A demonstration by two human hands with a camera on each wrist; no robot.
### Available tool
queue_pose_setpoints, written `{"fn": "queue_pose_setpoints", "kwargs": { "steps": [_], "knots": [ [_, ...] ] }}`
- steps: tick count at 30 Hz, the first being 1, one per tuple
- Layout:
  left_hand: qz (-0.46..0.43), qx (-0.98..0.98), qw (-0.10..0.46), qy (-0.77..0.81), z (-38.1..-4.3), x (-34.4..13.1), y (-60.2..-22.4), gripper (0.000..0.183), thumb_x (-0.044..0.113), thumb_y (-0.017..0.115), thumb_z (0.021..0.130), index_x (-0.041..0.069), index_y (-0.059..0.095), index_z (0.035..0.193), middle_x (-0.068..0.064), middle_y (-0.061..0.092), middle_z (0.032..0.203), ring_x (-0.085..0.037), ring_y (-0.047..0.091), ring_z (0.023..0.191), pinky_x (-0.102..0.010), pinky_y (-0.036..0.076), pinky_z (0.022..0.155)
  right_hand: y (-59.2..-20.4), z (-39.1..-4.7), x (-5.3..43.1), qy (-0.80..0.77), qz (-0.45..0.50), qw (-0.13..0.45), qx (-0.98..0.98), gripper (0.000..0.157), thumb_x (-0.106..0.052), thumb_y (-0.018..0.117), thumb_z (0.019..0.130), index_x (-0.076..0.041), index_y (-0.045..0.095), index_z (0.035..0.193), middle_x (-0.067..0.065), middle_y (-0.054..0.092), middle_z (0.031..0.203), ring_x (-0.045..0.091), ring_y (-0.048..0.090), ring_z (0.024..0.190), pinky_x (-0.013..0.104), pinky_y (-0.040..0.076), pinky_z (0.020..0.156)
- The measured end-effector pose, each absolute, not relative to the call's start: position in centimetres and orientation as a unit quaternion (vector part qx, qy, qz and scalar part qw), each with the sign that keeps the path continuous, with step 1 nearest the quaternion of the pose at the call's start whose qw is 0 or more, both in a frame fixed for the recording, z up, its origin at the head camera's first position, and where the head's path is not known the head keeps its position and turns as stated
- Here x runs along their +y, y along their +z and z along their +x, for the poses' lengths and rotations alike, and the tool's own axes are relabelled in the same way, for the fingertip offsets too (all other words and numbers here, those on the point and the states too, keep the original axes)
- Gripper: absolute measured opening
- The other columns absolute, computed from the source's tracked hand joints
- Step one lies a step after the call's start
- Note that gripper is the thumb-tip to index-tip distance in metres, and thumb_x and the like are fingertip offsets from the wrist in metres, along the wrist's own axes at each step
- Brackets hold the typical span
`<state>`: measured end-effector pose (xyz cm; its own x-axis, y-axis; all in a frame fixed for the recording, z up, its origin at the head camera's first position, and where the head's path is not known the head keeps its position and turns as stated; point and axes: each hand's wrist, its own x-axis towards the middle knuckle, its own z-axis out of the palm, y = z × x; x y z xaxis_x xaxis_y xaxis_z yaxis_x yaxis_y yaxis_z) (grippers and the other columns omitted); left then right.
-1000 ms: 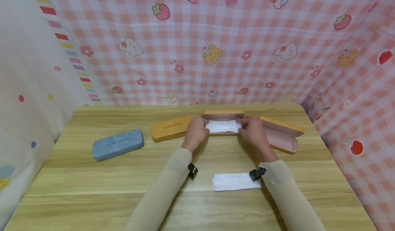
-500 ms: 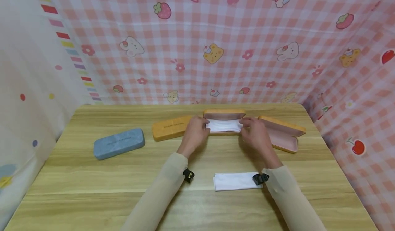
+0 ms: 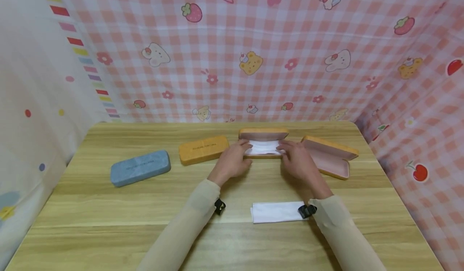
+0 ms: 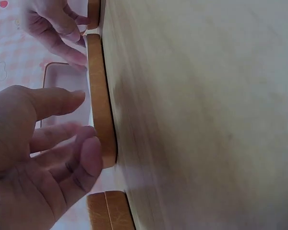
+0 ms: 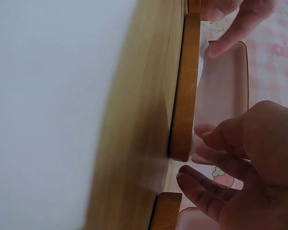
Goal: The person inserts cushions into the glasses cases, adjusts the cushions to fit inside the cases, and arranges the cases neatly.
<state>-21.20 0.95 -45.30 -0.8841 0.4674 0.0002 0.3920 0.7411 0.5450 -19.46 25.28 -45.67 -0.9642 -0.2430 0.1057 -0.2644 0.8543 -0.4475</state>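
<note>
Left hand [image 3: 232,159]: released, loosely bent, gripping nothing; touching the left end of the inner cloth [image 3: 263,147] with the fingertips.
Right hand [image 3: 299,159]: released likewise, reaching over the right end of the same cloth; in contact or just above, cannot tell.
Inner cloth: lying white and slightly rumpled inside the middle case [image 3: 263,131], between the hands; probably steadied at both ends to stay flat.
Middle case: orange, open, near the middle of the counter's [image 3: 108,230] back edge; raised lid to the back, presumably for easy reach inside.
Right case [image 3: 331,147]: orange, open, set aslant towards the back right corner, showing pink lining.
Left orange case [image 3: 204,151]: closed, near the back edge, just beside the middle case.
Blue case [image 3: 140,168]: closed, nearest the left edge; perhaps kept aside to free the middle.
Folded cloth [image 3: 277,212]: white, towards the near edge, apparently handy for either hand.
Case count: four; three orange, one blue; two open, two closed.
Cloth count: two in sight; more beneath the inner one, cannot tell.
</note>
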Motion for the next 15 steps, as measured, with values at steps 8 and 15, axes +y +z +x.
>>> {"fn": "queue_pose_setpoints", "kwargs": {
  "steps": [8, 15],
  "knots": [
    [0.211, 0.935, 0.094, 0.270, -21.14, 0.63, -45.56, 0.052, 0.024, 0.069, 0.097, 0.004, 0.057, 0.143, -0.016, 0.048, 0.157, -0.035, 0.045, 0.146, -0.048, 0.036, 0.122, -45.99, -19.50, 25.22, 0.237, 0.150, 0.021, -0.960, 0.033, 0.001, 0.050, 0.099, -0.003, 0.073, 0.122, 0.018, 0.070, 0.130, 0.029, 0.069, 0.098, 0.048, 0.054, 0.090],
    [0.164, 0.916, 0.070, 0.360, -21.18, 0.58, -45.27, 0.046, 0.023, 0.067, 0.099, 0.005, 0.059, 0.141, -0.014, 0.062, 0.141, -0.027, 0.063, 0.119, -0.043, 0.053, 0.105, -45.44, -19.03, 25.25, 0.296, 0.084, 0.025, -0.951, 0.033, -0.009, 0.050, 0.103, -0.003, 0.067, 0.131, 0.022, 0.065, 0.136, 0.038, 0.067, 0.113, 0.055, 0.055, 0.095]
  ]
}}
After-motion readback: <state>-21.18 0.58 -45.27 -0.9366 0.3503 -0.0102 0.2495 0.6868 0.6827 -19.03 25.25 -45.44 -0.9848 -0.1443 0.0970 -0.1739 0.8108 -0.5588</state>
